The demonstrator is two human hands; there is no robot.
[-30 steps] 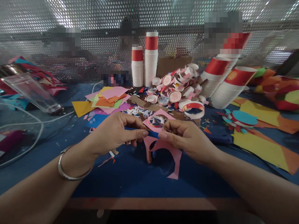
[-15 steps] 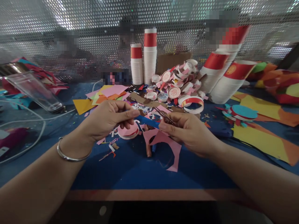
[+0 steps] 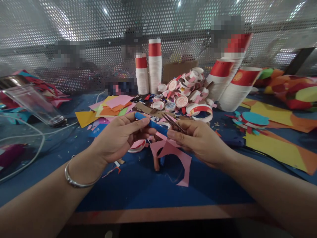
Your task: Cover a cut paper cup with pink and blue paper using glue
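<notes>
A narrow blue paper strip (image 3: 158,127) stretches between my two hands above the table. My left hand (image 3: 119,135), with a bracelet at the wrist, pinches its left part between thumb and fingers. The strip's other end lies under the thumb of my right hand (image 3: 200,138), which also grips a pair of scissors (image 3: 172,121) with blades pointing up and left. Below the strip, pink paper (image 3: 184,163) with a rounded cut-out lies on the table. A white-rimmed pink disc (image 3: 137,145) is partly hidden behind my left hand.
Stacked paper cups (image 3: 155,69) stand at the back, with more cup stacks (image 3: 234,94) leaning right. Between them is a pile of cut cup bottoms (image 3: 182,96). A clear bottle (image 3: 37,102) and a white cable (image 3: 42,145) are left. Yellow paper (image 3: 269,148) lies right.
My left hand has slid along the strip toward the right and lowered slightly, so blue paper now shows beyond its fingers. The right hand stays nearly in place. The view has tilted up a little.
</notes>
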